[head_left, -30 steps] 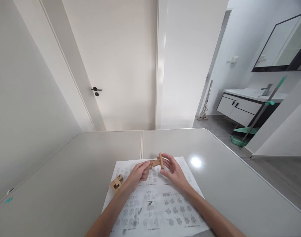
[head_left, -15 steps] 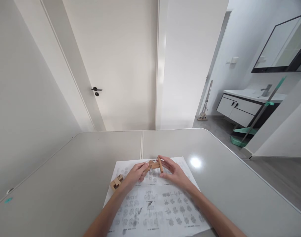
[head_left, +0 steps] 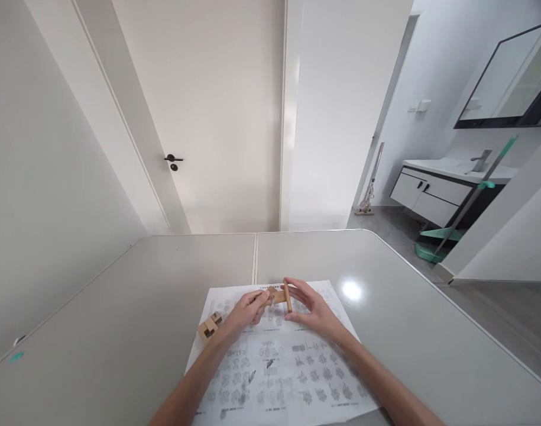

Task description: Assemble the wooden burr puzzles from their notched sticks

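Note:
Above a printed instruction sheet [head_left: 288, 373], both hands hold small wooden puzzle pieces. My left hand [head_left: 246, 312] pinches a short notched wooden piece [head_left: 273, 294] by its near end. My right hand [head_left: 312, 310] grips an upright wooden bar [head_left: 287, 295] between thumb and fingers, and this bar crosses the left hand's piece where the two join. A separate cluster of wooden puzzle blocks [head_left: 209, 326] lies on the sheet's left edge, just left of my left wrist.
The sheet lies on a grey table [head_left: 119, 319] with a centre seam; its curved right edge runs along the floor. Beyond stand a white door with a dark handle [head_left: 173, 160], a bathroom vanity [head_left: 443, 186], and a green mop and dustpan [head_left: 434, 236].
Both hands and the joined pieces dropped slightly toward the sheet. The upright bar tilted a little in my right hand. The block cluster stays put.

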Motion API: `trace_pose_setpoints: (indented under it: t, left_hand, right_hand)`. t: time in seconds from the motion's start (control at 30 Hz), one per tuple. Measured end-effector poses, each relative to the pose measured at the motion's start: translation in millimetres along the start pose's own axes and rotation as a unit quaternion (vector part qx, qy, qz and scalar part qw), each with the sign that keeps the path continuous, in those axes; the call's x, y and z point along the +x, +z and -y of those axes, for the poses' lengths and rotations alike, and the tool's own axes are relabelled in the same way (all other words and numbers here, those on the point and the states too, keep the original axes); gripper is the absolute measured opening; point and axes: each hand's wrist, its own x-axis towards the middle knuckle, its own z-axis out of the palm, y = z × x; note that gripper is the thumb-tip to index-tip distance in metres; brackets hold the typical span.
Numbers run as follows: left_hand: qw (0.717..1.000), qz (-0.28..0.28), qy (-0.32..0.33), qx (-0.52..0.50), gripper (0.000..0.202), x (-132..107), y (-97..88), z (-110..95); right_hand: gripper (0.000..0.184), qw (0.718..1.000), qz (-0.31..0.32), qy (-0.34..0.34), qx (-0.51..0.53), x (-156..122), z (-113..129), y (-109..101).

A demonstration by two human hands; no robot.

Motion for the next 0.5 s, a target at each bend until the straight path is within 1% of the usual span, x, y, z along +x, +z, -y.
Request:
trace_pose_setpoints:
  t: [0.13, 0.3, 0.5]
  left_hand:
    - [1.000, 0.002, 0.007, 0.005, 0.050, 0.3, 0.4, 2.4]
    - [0.999, 0.033, -0.001, 0.029, 0.049, -2.2, 0.1, -2.1]
    - [0.998, 0.031, 0.006, 0.047, 0.049, -3.2, 14.1, -9.3]
  right_hand:
    - [0.077, 1.000, 0.000, -0.001, 0.004, -0.2, 0.1, -1.9]
    - [0.078, 0.999, 0.033, 0.030, 0.029, 0.3, 4.3, -3.3]
    - [0.082, 0.999, 0.026, 0.028, -0.013, -1.8, 3.8, 7.6]
